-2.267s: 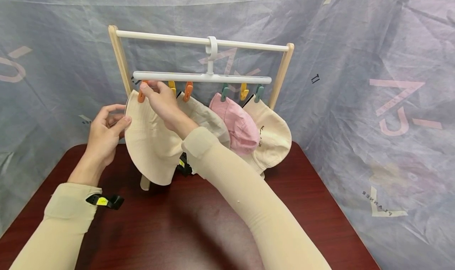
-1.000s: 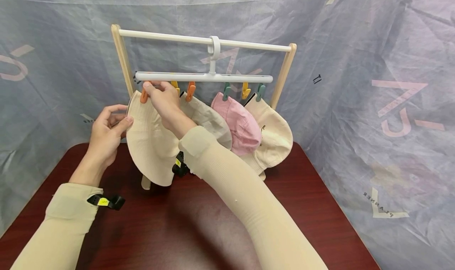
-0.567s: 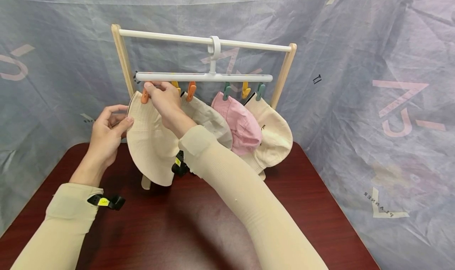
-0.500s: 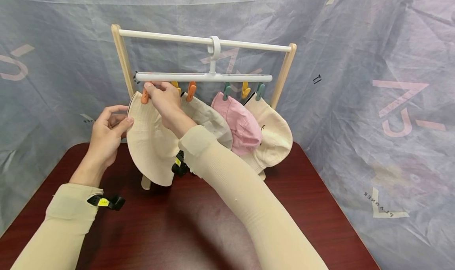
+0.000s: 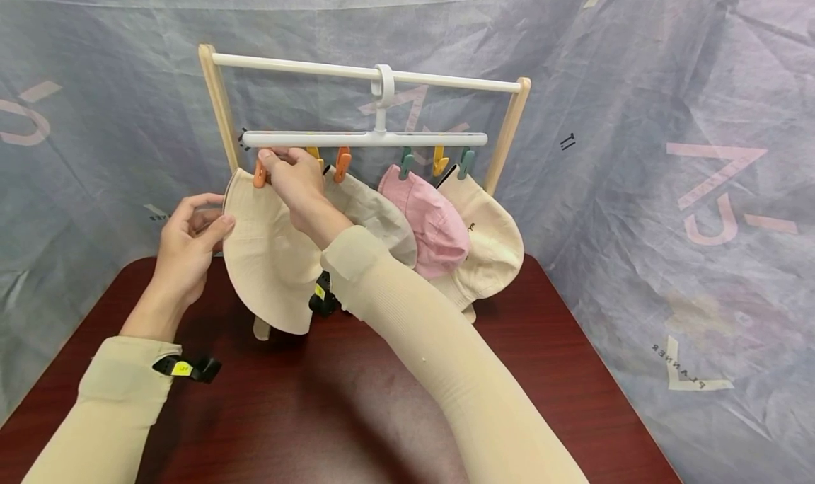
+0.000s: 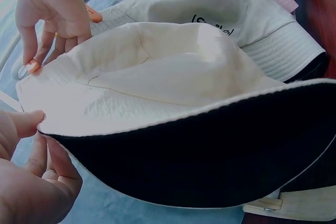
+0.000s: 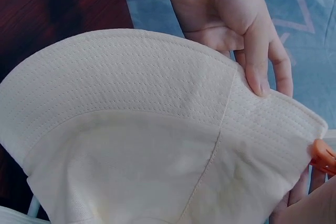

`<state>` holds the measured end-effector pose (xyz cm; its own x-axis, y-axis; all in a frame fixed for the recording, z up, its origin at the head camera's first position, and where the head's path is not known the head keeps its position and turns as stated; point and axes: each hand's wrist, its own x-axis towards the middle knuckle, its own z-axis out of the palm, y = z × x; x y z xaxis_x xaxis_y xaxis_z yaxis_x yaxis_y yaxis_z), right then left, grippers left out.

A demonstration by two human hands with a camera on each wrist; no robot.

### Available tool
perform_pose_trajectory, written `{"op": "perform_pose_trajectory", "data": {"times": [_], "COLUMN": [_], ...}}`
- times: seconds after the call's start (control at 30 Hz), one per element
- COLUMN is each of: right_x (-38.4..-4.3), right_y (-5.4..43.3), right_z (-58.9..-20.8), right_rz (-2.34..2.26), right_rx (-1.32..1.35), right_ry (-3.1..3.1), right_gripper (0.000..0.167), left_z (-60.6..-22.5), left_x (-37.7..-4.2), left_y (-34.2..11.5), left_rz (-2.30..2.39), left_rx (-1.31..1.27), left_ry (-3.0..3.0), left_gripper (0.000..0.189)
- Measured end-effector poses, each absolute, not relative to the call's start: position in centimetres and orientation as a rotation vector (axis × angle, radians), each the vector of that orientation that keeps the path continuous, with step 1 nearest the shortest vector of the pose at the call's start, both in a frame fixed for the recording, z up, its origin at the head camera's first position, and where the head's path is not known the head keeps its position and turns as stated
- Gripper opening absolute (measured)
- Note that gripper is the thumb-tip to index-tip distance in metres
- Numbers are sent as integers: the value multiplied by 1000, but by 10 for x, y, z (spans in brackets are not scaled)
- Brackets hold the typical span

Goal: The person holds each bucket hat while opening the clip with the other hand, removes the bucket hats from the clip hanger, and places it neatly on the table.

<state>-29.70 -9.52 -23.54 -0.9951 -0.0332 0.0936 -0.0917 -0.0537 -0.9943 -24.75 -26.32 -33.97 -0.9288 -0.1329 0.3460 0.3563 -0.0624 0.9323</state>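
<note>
At the left end of the white clip hanger (image 5: 363, 139), my right hand (image 5: 299, 187) pinches an orange clip (image 5: 259, 175) at the upper corner of a cream bucket hat's brim. My left hand (image 5: 181, 247) pinches the edge of that cream bucket hat (image 5: 255, 250) between thumb and fingers, just below the clip. The left wrist view shows the hat's black lining (image 6: 199, 156) facing the camera. In the right wrist view the left thumb (image 7: 257, 80) lies on the stitched brim. My right forearm covers part of the hats behind.
Further right, a pale grey hat (image 5: 372, 211), a pink hat (image 5: 423, 222) and another cream hat (image 5: 493, 247) hang from clips. A yellow clip (image 5: 439, 161) holds nothing. The hanger hooks over a rack's white rail (image 5: 446, 81), above a dark red table (image 5: 356, 399).
The left hand has shifted slightly down and left, drawing the hat's brim corner with it. The right hand stays at the orange clip almost unmoved.
</note>
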Motion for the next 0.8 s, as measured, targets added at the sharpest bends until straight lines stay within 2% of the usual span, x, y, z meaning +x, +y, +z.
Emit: {"op": "perform_pose_trajectory", "data": {"times": [0.8], "right_x": [-296], "right_y": [-93], "right_z": [-237], "right_rz": [2178], "right_rx": [164], "right_ry": [-2196], "right_gripper": [16], "left_z": [-355], "left_x": [-239], "left_y": [-270], "left_rz": [-2177], "left_rx": [-328], "left_ry": [-1713], "left_gripper": [37]}}
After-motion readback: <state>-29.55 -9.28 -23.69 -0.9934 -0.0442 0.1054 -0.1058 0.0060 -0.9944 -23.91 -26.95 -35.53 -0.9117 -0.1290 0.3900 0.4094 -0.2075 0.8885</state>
